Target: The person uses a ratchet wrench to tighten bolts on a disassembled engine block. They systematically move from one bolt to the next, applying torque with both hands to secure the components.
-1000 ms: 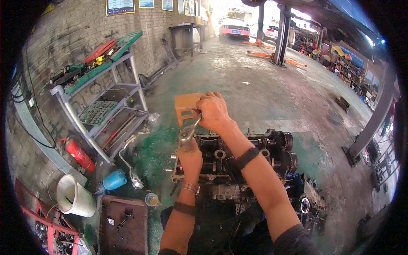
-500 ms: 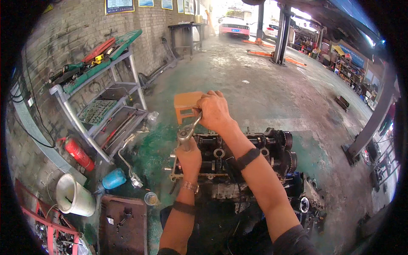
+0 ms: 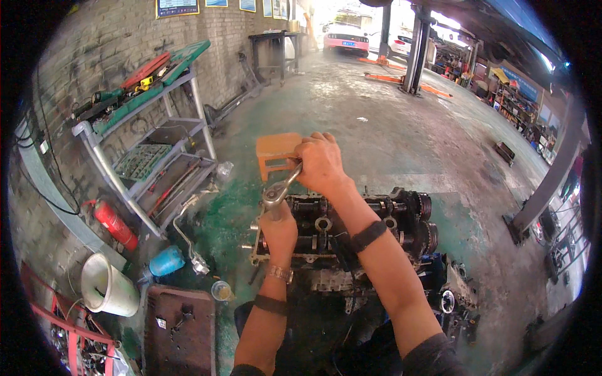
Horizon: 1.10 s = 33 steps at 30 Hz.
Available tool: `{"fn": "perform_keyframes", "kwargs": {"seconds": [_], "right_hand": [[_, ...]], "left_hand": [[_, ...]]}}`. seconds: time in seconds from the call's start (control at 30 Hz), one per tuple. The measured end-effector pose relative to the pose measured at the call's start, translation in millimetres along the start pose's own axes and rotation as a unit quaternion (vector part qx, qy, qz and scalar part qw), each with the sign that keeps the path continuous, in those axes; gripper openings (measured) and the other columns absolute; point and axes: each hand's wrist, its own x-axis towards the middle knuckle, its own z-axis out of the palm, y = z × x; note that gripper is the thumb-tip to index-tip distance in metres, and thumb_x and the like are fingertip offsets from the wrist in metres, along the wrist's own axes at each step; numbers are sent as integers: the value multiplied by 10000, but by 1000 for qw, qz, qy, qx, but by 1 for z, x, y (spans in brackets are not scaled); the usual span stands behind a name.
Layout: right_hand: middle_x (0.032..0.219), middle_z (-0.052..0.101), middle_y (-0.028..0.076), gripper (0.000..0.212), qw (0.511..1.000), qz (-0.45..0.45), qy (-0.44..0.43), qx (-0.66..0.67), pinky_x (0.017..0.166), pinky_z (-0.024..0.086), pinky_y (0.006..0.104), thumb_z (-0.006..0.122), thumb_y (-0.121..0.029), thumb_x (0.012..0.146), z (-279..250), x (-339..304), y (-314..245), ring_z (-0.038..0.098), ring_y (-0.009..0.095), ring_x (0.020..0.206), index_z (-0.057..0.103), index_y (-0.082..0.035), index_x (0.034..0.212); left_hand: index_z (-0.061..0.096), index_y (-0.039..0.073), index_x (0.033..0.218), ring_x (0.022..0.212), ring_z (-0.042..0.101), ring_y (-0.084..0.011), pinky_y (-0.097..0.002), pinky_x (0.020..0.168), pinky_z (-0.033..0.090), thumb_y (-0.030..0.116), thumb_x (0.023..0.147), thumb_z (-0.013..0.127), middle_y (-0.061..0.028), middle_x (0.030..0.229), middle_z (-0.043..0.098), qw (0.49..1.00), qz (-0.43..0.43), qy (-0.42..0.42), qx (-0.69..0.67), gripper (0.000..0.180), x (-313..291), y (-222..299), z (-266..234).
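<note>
A metal ratchet wrench (image 3: pixel 286 186) is held over the left end of a greasy engine cylinder head (image 3: pixel 323 241). My right hand (image 3: pixel 320 164) is closed round the far end of its handle. Just below the ratchet's round head, my left hand (image 3: pixel 279 233) is wrapped round the part that hangs down from it; the fingers hide what that part meets. Camshafts with dark round sprockets (image 3: pixel 426 238) at their right ends lie in the cylinder head. My right forearm covers part of its middle.
Past the engine stands a small wooden stool (image 3: pixel 279 145). To the left are a tool rack (image 3: pixel 141 169), a fire extinguisher (image 3: pixel 116 224), a white bucket (image 3: pixel 119 291), a blue bottle (image 3: pixel 167 262), a clear cup (image 3: pixel 222 291) and a brown tray (image 3: pixel 179 360). A lift post (image 3: pixel 545 169) rises at right.
My right hand and the wrench handle have shifted very slightly to the right. The left hand keeps its hold below the ratchet's head.
</note>
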Motion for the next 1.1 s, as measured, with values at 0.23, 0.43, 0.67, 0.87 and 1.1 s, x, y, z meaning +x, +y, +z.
{"fn": "perform_keyframes", "kwargs": {"seconds": [0.23,0.43,0.67,0.87,1.1], "right_hand": [[841,692,99,176,999,4,35,7,944,466,452,792,-239,758,-3,-4,-2,634,313,946,736,-72,739],[853,726,111,273,1000,10,6,-5,922,459,455,748,-363,811,-5,-5,0,651,298,1007,766,-97,750],[819,725,116,269,1000,4,28,-4,911,462,457,789,-356,780,-6,-8,1,655,302,986,762,-92,735],[855,726,118,259,1000,13,15,-11,924,460,456,800,-349,770,-10,-9,0,655,300,996,769,-92,753],[918,727,105,220,1000,20,16,-8,943,455,453,798,-322,754,-10,-11,0,647,289,1032,777,-104,781]], "left_hand": [[544,-84,706,601,466,-94,-380,545,380,179,1014,621,-67,579,556,996,83,35,-24,412,-1,2,4],[621,-66,985,793,608,-205,-384,742,487,245,1023,653,-107,866,662,999,15,-7,38,315,2,-5,0],[569,-77,713,569,497,-113,-380,531,387,166,1004,627,-45,583,564,997,63,36,-29,385,0,-1,6],[563,-80,705,582,493,-102,-373,535,386,162,1001,631,-41,591,571,998,49,47,-9,388,-2,4,4],[551,-84,692,589,467,-100,-390,547,385,186,1015,624,-63,580,554,997,74,33,-4,427,0,0,5]]}}
